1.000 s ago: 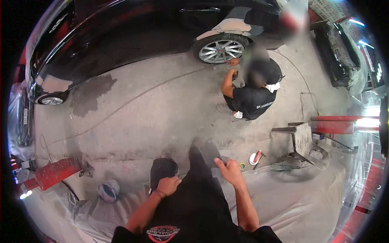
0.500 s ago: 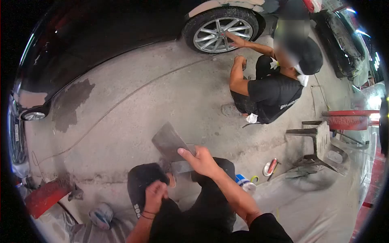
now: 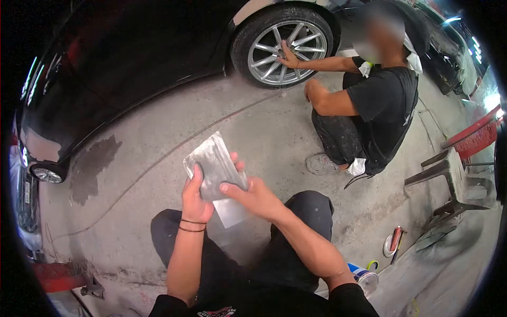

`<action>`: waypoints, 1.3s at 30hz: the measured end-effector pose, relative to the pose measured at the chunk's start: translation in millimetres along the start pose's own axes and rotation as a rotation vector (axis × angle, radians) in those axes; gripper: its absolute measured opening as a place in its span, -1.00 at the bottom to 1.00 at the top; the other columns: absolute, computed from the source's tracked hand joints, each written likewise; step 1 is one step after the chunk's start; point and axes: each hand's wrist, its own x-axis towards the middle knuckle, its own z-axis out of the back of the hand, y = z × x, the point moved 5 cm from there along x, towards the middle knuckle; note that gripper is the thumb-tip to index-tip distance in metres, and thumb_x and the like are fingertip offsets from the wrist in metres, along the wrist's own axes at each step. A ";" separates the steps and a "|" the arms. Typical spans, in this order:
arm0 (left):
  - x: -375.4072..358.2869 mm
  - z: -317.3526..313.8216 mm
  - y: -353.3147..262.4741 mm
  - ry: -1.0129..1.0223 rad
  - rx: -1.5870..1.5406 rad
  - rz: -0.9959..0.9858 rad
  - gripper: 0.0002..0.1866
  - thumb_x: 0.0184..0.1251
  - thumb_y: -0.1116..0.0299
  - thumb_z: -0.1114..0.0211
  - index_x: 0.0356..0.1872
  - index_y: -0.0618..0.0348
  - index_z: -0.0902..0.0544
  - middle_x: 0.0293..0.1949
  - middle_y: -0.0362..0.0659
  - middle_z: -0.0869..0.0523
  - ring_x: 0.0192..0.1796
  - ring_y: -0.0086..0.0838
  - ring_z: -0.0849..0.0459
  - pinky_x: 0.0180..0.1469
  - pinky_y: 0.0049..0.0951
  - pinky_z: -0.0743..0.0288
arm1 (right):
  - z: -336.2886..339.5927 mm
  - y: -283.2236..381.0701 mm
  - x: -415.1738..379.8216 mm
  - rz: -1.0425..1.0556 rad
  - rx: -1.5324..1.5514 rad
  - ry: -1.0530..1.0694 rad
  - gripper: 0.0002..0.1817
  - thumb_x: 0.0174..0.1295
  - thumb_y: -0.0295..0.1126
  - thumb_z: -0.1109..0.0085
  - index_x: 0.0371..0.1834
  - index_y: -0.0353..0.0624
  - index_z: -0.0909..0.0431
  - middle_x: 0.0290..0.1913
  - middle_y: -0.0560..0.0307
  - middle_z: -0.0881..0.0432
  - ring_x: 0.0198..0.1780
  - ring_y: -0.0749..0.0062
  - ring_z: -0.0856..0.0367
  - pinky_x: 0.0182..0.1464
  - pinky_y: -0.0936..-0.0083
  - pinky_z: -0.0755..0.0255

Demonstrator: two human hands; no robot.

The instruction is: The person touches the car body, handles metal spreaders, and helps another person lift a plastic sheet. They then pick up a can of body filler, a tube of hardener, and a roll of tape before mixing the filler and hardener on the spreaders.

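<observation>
In front of my knees I hold a grey rectangular sheet (image 3: pixel 212 145) that looks like sandpaper, with pale streaks on its upper part. A darker grey, rounded pad (image 3: pixel 214 171) lies against it, and a lighter end of the sheet shows below. My left hand (image 3: pixel 198 198) grips from the left, thumb on top, with fingertips showing past the far edge. My right hand (image 3: pixel 259 198) pinches the right side with its thumb on the pad. The right fingers are mostly hidden underneath.
A co-worker (image 3: pixel 380 100) squats ahead on the right, one hand on the wheel (image 3: pixel 288 53) of a black car (image 3: pixel 142 47). A hose (image 3: pixel 169 150) crosses the concrete floor. To the right are a stool (image 3: pixel 449 182), a can (image 3: pixel 364 277) and a red tool (image 3: pixel 396 239).
My left hand has risen from my lap and taken hold of the sheet. My right hand has brought it up and turned it. The view has shifted, and the co-worker's hand still touches the wheel.
</observation>
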 end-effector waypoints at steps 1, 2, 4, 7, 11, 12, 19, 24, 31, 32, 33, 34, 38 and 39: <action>3.9 -0.6 -6.0 -0.013 0.010 -0.012 -0.26 0.72 -0.18 0.10 0.59 0.25 -0.28 0.46 0.15 -0.52 0.41 0.04 -0.60 0.46 0.07 -0.50 | 0.9 5.4 2.3 -0.002 0.041 0.005 -0.58 0.52 -0.06 -0.32 -0.01 -0.27 -0.75 -0.25 0.23 -0.77 -0.21 0.59 -0.68 -0.15 0.51 -0.58; 10.9 2.0 -16.7 -0.040 -0.015 -0.021 -0.25 0.72 -0.19 0.11 0.59 0.25 -0.28 0.46 0.14 -0.52 0.42 0.04 -0.58 0.47 0.09 -0.49 | 0.2 12.8 3.0 -0.003 0.079 0.009 -0.60 0.50 -0.06 -0.34 -0.03 -0.26 -0.76 -0.25 0.23 -0.77 -0.23 0.59 -0.69 -0.18 0.52 -0.57; 29.0 15.8 -40.2 -0.091 -0.079 -0.041 -0.25 0.72 -0.20 0.14 0.59 0.24 -0.28 0.47 0.12 -0.51 0.43 0.04 -0.56 0.49 0.11 -0.46 | 1.2 19.4 0.1 -0.001 0.058 -0.032 -0.61 0.47 -0.08 -0.39 -0.07 -0.27 -0.75 -0.26 0.23 -0.78 -0.25 0.59 -0.70 -0.21 0.50 -0.57; 51.1 40.7 -71.8 -0.057 -0.137 -0.182 -0.25 0.70 -0.25 0.15 0.62 0.08 -0.29 0.43 0.08 -0.55 0.41 0.01 -0.56 0.50 0.16 -0.42 | 10.1 4.8 -1.9 -0.006 -0.056 -0.096 -0.60 0.45 -0.08 -0.40 -0.07 -0.28 -0.75 -0.25 0.21 -0.78 -0.26 0.57 -0.70 -0.24 0.49 -0.58; 56.9 64.5 -55.2 -0.065 -0.104 -0.202 -0.26 0.66 -0.33 0.11 0.65 -0.15 -0.27 0.23 0.02 -0.64 0.27 -0.01 -0.65 0.40 0.22 -0.50 | 26.4 4.4 5.8 -0.001 -0.160 -0.169 -0.62 0.45 -0.09 -0.39 -0.03 -0.25 -0.75 -0.26 0.18 -0.79 -0.28 0.57 -0.71 -0.25 0.44 -0.60; 56.1 77.4 -38.3 -0.097 -0.106 -0.165 -0.25 0.65 -0.34 0.10 0.66 -0.19 -0.26 0.18 0.00 -0.65 0.23 -0.01 -0.67 0.38 0.23 -0.52 | 30.6 8.8 9.8 0.004 -0.179 -0.189 -0.62 0.45 -0.10 -0.39 -0.03 -0.24 -0.75 -0.26 0.17 -0.79 -0.29 0.57 -0.70 -0.26 0.43 -0.60; 54.3 54.5 -26.7 -0.057 -0.014 -0.193 -0.24 0.64 -0.33 0.05 0.66 -0.12 -0.24 0.10 -0.03 -0.66 0.14 -0.04 -0.72 0.23 0.20 -0.62 | 21.8 121.4 42.2 0.381 -0.692 -0.235 -0.66 0.34 -0.26 -0.36 0.04 -0.28 -0.72 -0.20 -0.04 -0.82 -0.24 0.26 -0.82 -0.18 0.31 -0.64; 81.3 91.7 -3.1 -0.219 -0.043 -0.238 -0.31 0.63 -0.25 -0.03 0.55 -0.02 -0.35 0.24 0.01 -0.65 0.21 -0.03 -0.69 0.18 0.10 -0.62 | -10.9 79.4 45.6 0.800 -1.060 -0.365 -0.69 0.32 -0.34 -0.29 0.08 -0.17 -0.75 -0.08 -0.04 -0.78 -0.10 0.01 -0.77 -0.07 0.19 -0.63; 81.2 87.5 -25.5 -0.237 -0.318 -0.285 -0.19 0.55 -0.40 -0.01 0.47 0.10 -0.41 0.43 0.13 -0.55 0.33 0.01 -0.61 0.21 0.07 -0.60 | -69.6 43.3 72.2 0.667 -1.098 -0.371 -0.63 0.23 -0.37 -0.31 0.13 -0.04 -0.77 -0.09 0.14 -0.74 -0.05 0.13 -0.74 0.02 0.24 -0.64; 78.9 91.3 -32.8 -0.226 -0.297 -0.309 -0.16 0.55 -0.41 0.01 0.47 0.14 -0.40 0.44 0.14 -0.55 0.33 0.01 -0.60 0.21 0.09 -0.59 | -76.2 49.6 71.3 0.684 -1.052 -0.379 -0.63 0.23 -0.37 -0.31 0.12 -0.03 -0.78 -0.07 0.14 -0.74 -0.04 0.14 -0.74 0.03 0.24 -0.63; 77.0 95.3 -41.5 -0.212 -0.275 -0.335 -0.14 0.55 -0.42 0.03 0.47 0.18 -0.40 0.44 0.14 -0.54 0.34 0.02 -0.60 0.22 0.11 -0.59 | -80.3 53.0 72.8 0.705 -1.007 -0.389 -0.63 0.22 -0.37 -0.31 0.11 -0.03 -0.78 -0.06 0.14 -0.74 -0.04 0.14 -0.74 0.04 0.25 -0.63; 74.9 99.7 -46.2 -0.198 -0.252 -0.359 -0.12 0.55 -0.43 0.05 0.47 0.21 -0.40 0.45 0.15 -0.54 0.34 0.02 -0.59 0.23 0.13 -0.59 | -83.4 49.6 79.6 0.673 -0.998 -0.365 -0.64 0.23 -0.38 -0.30 0.11 -0.03 -0.78 -0.05 0.13 -0.74 -0.02 0.13 -0.73 0.05 0.24 -0.63; 65.3 112.0 -49.8 -0.308 -0.087 -0.316 -0.12 0.59 -0.38 0.07 0.48 0.30 -0.39 0.43 0.10 -0.57 0.30 -0.03 -0.61 0.28 0.03 -0.58 | -89.4 26.4 102.8 0.633 -0.904 -0.321 -0.65 0.26 -0.39 -0.28 0.12 -0.06 -0.75 -0.01 0.06 -0.73 0.04 0.07 -0.73 0.09 0.20 -0.62; 62.3 111.6 -46.0 -0.354 -0.041 -0.269 -0.12 0.60 -0.37 0.08 0.48 0.30 -0.40 0.41 0.07 -0.60 0.31 -0.04 -0.61 0.32 -0.02 -0.55 | -86.2 18.5 108.7 0.643 -0.876 -0.318 -0.65 0.28 -0.39 -0.27 0.14 -0.07 -0.74 0.00 0.04 -0.72 0.05 0.06 -0.73 0.10 0.19 -0.62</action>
